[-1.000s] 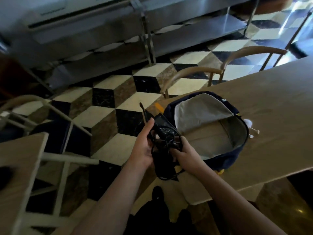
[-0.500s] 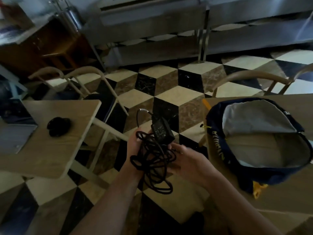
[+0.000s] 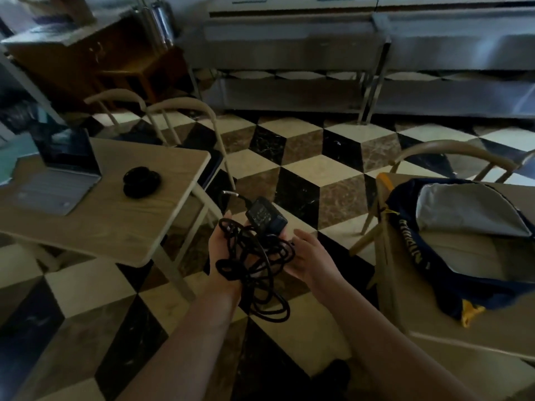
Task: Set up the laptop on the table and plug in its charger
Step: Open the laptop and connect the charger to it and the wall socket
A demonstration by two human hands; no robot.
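A: View has swung left since a second ago: backpack (image 3: pixel 451 250) now sits at the right edge, and the small table (image 3: pixel 115 227) with the open laptop (image 3: pixel 58 172) has come into view on the left.

B: Hands?

A: Left hand (image 3: pixel 228 256) curled under the cable bundle (image 3: pixel 254 261), charger brick (image 3: pixel 265 217) resting on top by the fingertips. Right hand (image 3: pixel 309 256) loose, fingers open, only steadying the coils.

B: Risks?

A: Loops hang below the wrists and could snag the table corner or a chair (image 3: pixel 185 111). The brick isn't clamped and may slide off. The plug tip (image 3: pixel 230 193) sticks out towards the table.

B: Room?

A: Open floor between both tables. The black object (image 3: pixel 142 182) sits beside the laptop; bare tabletop in front.
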